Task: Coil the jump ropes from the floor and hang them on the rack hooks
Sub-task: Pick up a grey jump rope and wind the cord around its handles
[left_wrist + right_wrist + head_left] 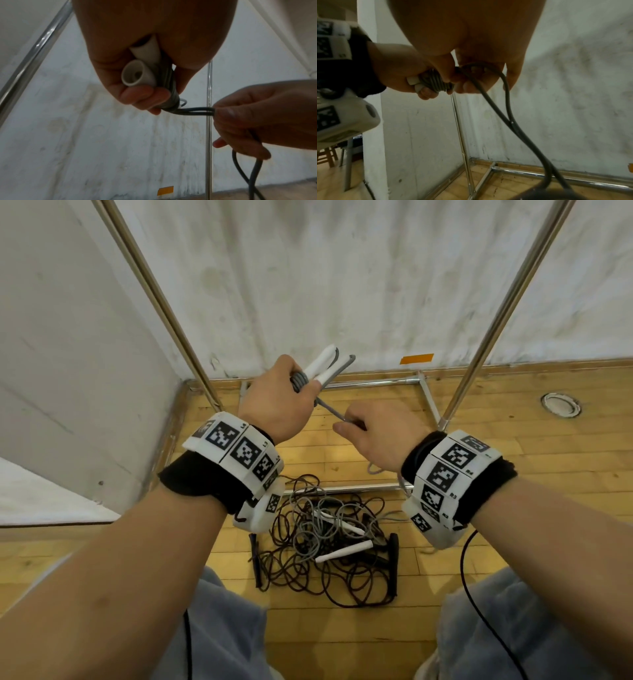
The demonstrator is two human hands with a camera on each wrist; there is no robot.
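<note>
My left hand [274, 402] grips the two white handles [320, 366] of a grey jump rope, with several turns of grey cord [299, 381] wound round them. In the left wrist view the handle ends [137, 74] and the wound cord [169, 94] show inside the fist. My right hand [373, 433] pinches a doubled length of the same cord [193, 111] just right of the left hand. The loose loop [510, 119] hangs down from the right fingers. A tangle of dark and grey jump ropes [325, 546] with a white handle [342, 551] lies on the floor below.
The chrome rack stands ahead: a left upright [161, 302], a right upright [507, 302] and base bars [370, 383] on the wooden floor. No hooks are in view. White walls close the corner on the left and behind. A round floor fitting [560, 404] sits at the right.
</note>
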